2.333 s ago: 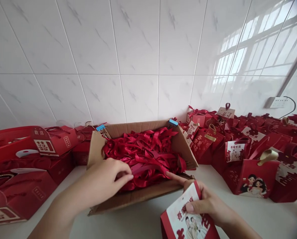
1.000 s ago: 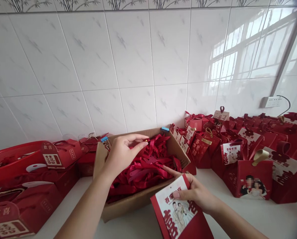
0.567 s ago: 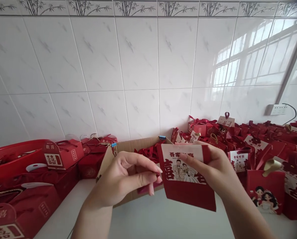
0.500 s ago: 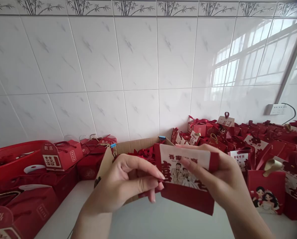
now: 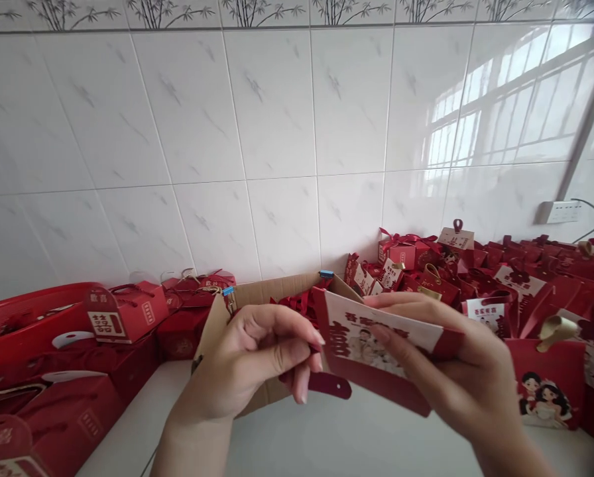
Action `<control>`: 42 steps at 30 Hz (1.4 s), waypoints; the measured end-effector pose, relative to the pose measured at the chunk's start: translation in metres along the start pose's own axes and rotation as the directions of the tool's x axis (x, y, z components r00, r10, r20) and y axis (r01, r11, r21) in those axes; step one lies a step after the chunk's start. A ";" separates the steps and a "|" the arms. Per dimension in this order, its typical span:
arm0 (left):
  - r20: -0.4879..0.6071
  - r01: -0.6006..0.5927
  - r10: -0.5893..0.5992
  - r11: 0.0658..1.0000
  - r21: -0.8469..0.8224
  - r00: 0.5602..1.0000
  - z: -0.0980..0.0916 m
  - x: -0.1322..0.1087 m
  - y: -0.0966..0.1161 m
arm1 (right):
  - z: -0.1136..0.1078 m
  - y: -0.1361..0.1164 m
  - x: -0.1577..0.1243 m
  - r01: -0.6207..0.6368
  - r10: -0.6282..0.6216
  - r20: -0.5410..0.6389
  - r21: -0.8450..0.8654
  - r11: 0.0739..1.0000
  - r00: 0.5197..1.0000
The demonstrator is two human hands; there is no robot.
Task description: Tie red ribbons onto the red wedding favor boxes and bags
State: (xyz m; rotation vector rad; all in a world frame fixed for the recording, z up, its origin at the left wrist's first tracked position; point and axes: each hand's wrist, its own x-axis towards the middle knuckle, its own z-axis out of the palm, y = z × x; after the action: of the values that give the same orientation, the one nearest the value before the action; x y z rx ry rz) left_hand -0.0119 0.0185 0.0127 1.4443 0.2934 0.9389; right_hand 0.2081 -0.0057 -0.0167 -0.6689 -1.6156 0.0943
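Note:
My right hand point(image 5: 456, 371) grips a small red gift box point(image 5: 371, 351) with a white panel showing a drawn couple, tilted in the air over the counter. My left hand point(image 5: 257, 364) is closed in a pinch on a red ribbon point(image 5: 329, 384), whose rounded end pokes out under the box's left edge. Both hands meet in front of the cardboard box point(image 5: 264, 295), which holds a heap of red ribbons point(image 5: 297, 303) and has blue clips on its rim.
Larger red gift boxes point(image 5: 122, 311) and a red tray point(image 5: 23, 318) crowd the left of the white counter point(image 5: 327, 437). Several small red gift boxes point(image 5: 545, 377) fill the right side. A tiled wall stands behind, with a socket point(image 5: 558, 212) at right.
My left hand drew a ribbon out of the cardboard box and brought it to the gift box. My right hand lifted the gift box off the counter and has tilted it flatter.

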 end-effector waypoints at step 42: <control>-0.099 0.040 -0.035 0.998 0.055 0.994 -0.008 0.011 -0.015 | 0.000 0.008 0.002 -0.328 -0.094 0.592 0.564 0.758 0.800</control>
State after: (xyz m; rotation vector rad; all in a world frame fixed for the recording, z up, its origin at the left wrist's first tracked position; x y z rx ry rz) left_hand -0.0050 0.0344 0.0017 1.4420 0.4218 0.9794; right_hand 0.2106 0.0018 -0.0178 -0.1855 -1.9612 1.0195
